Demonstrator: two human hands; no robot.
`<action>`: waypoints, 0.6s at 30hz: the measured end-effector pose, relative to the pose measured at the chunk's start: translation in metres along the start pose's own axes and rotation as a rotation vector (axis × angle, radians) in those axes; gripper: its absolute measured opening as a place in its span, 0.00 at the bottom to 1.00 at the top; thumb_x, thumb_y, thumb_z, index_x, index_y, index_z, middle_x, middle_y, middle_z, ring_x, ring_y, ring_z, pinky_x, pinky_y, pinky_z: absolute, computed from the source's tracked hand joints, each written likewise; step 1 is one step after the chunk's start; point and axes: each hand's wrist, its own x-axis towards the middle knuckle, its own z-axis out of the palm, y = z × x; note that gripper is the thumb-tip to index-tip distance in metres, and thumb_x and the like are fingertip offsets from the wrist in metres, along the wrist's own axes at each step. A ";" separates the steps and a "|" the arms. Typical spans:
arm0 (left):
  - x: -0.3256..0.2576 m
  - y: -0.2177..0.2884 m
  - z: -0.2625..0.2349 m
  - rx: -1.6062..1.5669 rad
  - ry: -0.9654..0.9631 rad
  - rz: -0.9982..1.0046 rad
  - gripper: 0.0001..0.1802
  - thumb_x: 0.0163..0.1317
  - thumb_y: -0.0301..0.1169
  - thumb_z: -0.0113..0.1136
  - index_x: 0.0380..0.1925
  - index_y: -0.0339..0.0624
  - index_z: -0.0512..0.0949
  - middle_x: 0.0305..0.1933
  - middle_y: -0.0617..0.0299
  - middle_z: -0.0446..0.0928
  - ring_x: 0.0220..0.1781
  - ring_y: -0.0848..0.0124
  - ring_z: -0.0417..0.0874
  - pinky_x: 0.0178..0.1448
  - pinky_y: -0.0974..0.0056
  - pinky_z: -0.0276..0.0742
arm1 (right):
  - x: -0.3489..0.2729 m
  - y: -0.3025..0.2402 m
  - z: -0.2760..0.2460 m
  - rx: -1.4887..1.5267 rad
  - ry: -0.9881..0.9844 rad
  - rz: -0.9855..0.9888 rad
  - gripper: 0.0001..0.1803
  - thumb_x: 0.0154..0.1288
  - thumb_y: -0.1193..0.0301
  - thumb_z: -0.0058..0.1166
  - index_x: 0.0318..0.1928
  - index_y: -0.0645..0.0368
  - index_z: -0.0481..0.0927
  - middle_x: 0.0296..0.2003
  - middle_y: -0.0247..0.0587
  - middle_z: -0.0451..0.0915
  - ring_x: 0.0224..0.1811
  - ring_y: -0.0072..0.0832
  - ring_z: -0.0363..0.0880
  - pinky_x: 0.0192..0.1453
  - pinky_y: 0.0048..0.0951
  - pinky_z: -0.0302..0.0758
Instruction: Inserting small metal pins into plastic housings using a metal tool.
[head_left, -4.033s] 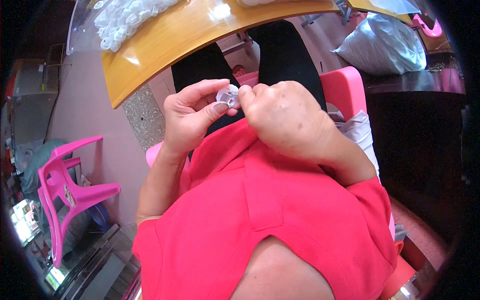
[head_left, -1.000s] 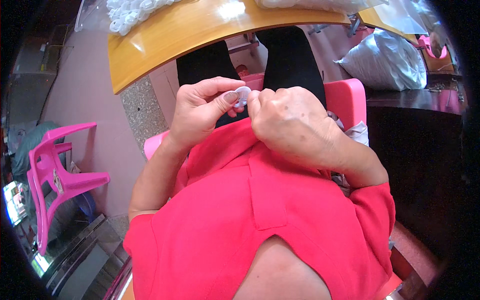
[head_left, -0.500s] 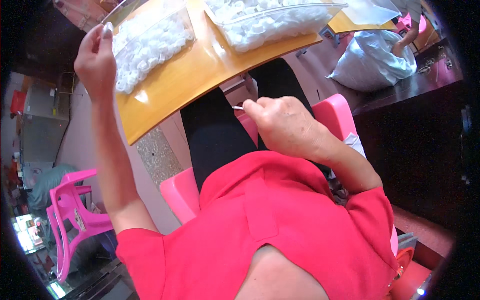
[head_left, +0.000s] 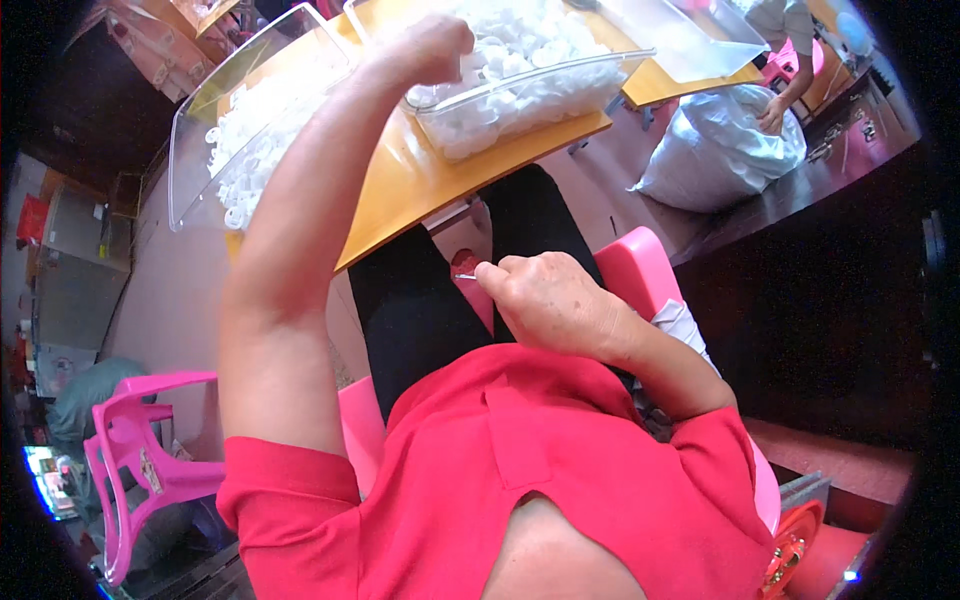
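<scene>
My left hand (head_left: 436, 52) is over the near-left part of a clear plastic bin (head_left: 590, 66) heaped with small white plastic rings (head_left: 520, 50). Its fingers are curled downward and partly hidden, so whatever they hold cannot be seen. Above my lap, my right hand (head_left: 560, 305) is closed around a slim tool (head_left: 467, 276); only its thin metal tip pokes out past the thumb. To the left, behind my left forearm, a second clear bin (head_left: 178, 180) also contains loose white plastic pieces (head_left: 240, 195).
Both bins rest on a yellow wooden table (head_left: 385, 215). Farther right are another clear bin (head_left: 690, 50) and a large white sack (head_left: 715, 150), with another person's hand (head_left: 773, 115) on it. A pink plastic stool (head_left: 150, 440) lies at the left.
My left hand has swung rightward from the left bin to the right one; the white piece at its fingertips no longer shows. My right hand still grips the tool. The view has shifted slightly.
</scene>
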 end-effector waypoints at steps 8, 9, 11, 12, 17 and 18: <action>0.001 0.004 0.000 -0.032 0.059 -0.021 0.13 0.40 0.26 0.63 0.31 0.40 0.82 0.31 0.47 0.80 0.34 0.51 0.82 0.41 0.56 0.77 | -0.001 0.002 -0.003 0.011 0.037 -0.011 0.06 0.53 0.78 0.50 0.34 0.65 0.72 0.25 0.51 0.77 0.29 0.46 0.80 0.31 0.41 0.78; -0.002 -0.002 0.000 -0.175 0.171 -0.026 0.13 0.41 0.27 0.63 0.32 0.40 0.82 0.31 0.46 0.80 0.34 0.51 0.82 0.42 0.57 0.78 | 0.000 0.001 -0.004 0.004 0.042 -0.007 0.06 0.53 0.78 0.50 0.34 0.64 0.72 0.25 0.50 0.77 0.29 0.47 0.80 0.31 0.41 0.78; -0.015 0.008 -0.016 -0.396 0.361 -0.024 0.12 0.53 0.30 0.62 0.37 0.37 0.82 0.33 0.50 0.82 0.37 0.63 0.85 0.43 0.64 0.79 | -0.001 0.003 -0.007 0.021 0.092 0.019 0.05 0.54 0.78 0.50 0.34 0.64 0.72 0.26 0.50 0.77 0.29 0.47 0.80 0.31 0.41 0.77; -0.025 0.016 -0.025 -0.555 0.418 -0.050 0.13 0.56 0.31 0.62 0.39 0.35 0.81 0.35 0.53 0.83 0.38 0.67 0.85 0.44 0.66 0.79 | -0.001 0.004 -0.008 0.040 0.134 0.033 0.05 0.54 0.78 0.50 0.34 0.63 0.72 0.26 0.49 0.77 0.29 0.47 0.80 0.31 0.41 0.77; -0.131 0.068 -0.050 -1.535 0.390 -0.231 0.14 0.65 0.26 0.55 0.47 0.25 0.74 0.40 0.44 0.80 0.42 0.55 0.85 0.47 0.56 0.83 | 0.006 0.005 -0.010 0.268 0.618 -0.037 0.16 0.59 0.82 0.52 0.50 0.67 0.75 0.29 0.49 0.77 0.28 0.40 0.79 0.33 0.33 0.76; -0.155 0.078 -0.043 -1.638 0.368 -0.259 0.13 0.65 0.26 0.54 0.46 0.27 0.75 0.39 0.43 0.80 0.41 0.54 0.85 0.46 0.55 0.84 | 0.009 0.001 -0.010 0.288 0.692 -0.036 0.17 0.60 0.82 0.53 0.50 0.67 0.75 0.29 0.49 0.78 0.27 0.37 0.79 0.33 0.31 0.76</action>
